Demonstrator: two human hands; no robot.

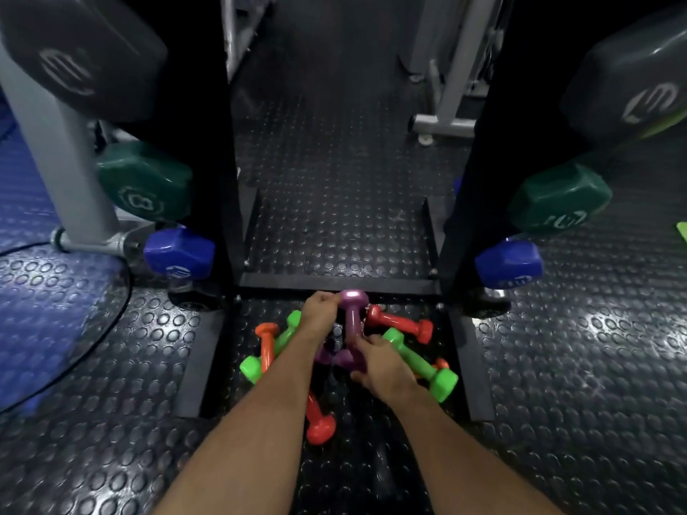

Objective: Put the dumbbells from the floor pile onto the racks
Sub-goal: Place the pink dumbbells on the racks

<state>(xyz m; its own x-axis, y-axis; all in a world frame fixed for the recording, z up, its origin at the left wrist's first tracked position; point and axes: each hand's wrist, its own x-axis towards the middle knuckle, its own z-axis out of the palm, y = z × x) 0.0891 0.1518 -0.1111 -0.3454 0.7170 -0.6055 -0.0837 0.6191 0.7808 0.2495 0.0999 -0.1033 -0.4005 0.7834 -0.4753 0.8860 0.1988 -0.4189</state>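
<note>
Dumbbells lie in a small bright pile on the studded black floor, between the feet of two dark racks. The left hand closes its grip on the far head of a purple dumbbell, which stands tilted above the heap. The right hand wraps the same dumbbell's near end, fingers curled round it. Beside them lie a red dumbbell, two green dumbbells and an orange one, crossing each other. Another red one lies nearer, between the forearms. On the left rack sit a blue dumbbell and a dark green one; the right rack carries the same pair.
</note>
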